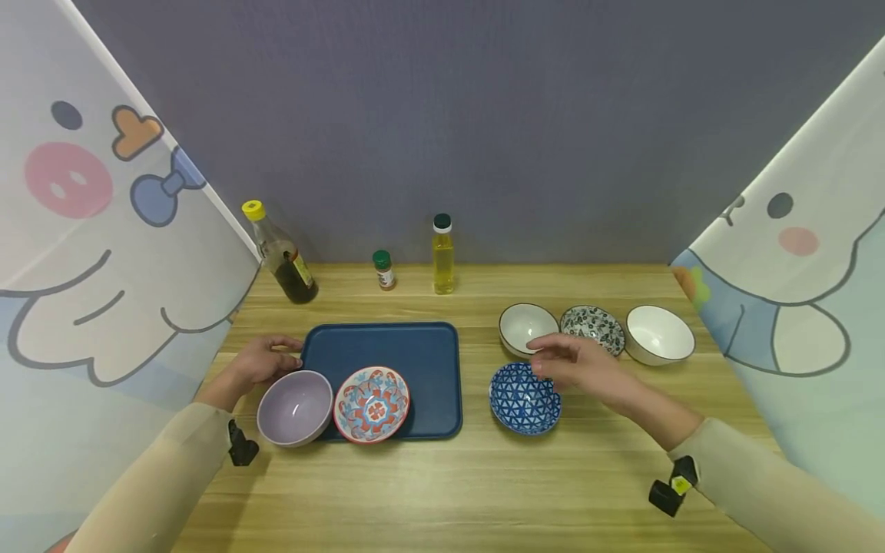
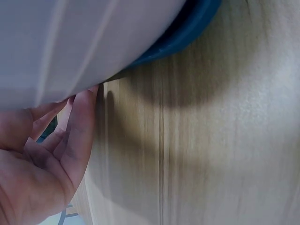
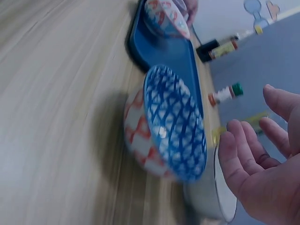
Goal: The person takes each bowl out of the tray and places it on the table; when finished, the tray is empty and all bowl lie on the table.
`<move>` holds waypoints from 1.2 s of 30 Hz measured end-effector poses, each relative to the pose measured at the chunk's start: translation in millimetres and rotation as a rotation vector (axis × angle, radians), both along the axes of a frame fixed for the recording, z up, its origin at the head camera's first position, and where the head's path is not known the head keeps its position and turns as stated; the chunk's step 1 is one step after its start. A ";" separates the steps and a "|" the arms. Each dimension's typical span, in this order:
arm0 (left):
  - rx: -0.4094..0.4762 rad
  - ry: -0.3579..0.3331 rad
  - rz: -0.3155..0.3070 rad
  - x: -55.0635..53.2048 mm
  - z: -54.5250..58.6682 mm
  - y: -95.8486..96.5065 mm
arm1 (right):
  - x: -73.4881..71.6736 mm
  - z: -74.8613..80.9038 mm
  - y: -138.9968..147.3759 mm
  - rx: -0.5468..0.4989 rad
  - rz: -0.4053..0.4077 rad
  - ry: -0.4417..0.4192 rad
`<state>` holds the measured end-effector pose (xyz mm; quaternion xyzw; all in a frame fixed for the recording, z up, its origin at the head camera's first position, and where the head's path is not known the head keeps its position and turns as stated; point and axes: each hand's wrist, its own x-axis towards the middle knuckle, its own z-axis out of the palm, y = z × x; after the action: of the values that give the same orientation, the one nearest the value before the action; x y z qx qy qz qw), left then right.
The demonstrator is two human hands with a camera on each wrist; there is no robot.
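At the left end of the blue tray [image 1: 442,384], my left hand [image 1: 266,361] has its fingers extended over the tray's edge, just behind a lilac bowl [image 1: 295,408]. In the left wrist view, its fingertips are partly hidden behind the bowl's wall. The lilac bowl overhangs the tray's near left corner. Beside it sits a bowl with a red and blue flower pattern [image 1: 372,405]. My right hand [image 1: 577,369] hovers with fingers spread and nothing held, by the right rim of a blue triangle-patterned bowl [image 1: 523,407]. That bowl has a red and white outside [image 3: 140,136].
Behind the right hand stand a white bowl with a dark rim [image 1: 522,322], a black-and-white floral bowl [image 1: 588,322] and a plain white bowl [image 1: 660,338]. Along the back are a dark sauce bottle [image 1: 293,273], a green-capped spice jar [image 1: 383,270] and an oil bottle [image 1: 443,257].
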<state>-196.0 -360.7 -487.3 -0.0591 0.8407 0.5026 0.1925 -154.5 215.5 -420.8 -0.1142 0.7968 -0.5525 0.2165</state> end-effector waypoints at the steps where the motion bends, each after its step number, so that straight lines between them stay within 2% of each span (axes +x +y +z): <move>1: -0.003 0.000 -0.003 -0.1 0.2 0.2 | -1.3 0.7 -6.6 -0.007 0.012 0.004; 10: -0.029 -0.002 0.004 -0.4 2.0 1.1 | -13.8 0.7 -63.6 -0.047 0.177 0.049; 14: -0.031 -0.008 0.007 -0.1 3.3 1.9 | -17.5 -4.4 -86.3 -0.064 0.219 0.012; 19: -0.028 -0.002 0.007 1.9 5.4 3.5 | -15.6 -11.6 -111.0 -0.077 0.268 -0.043; 30: -0.028 0.000 0.016 2.8 2.8 6.3 | -13.4 -32.8 -155.1 -0.081 0.302 -0.145; 36: -0.041 -0.004 0.026 2.2 4.2 5.9 | -11.0 -42.1 -173.9 -0.139 0.315 -0.207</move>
<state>-193.7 -354.8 -483.1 -0.0748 0.8497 0.4875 0.1863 -165.5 41.6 -462.9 -0.1947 0.7023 -0.5744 0.3727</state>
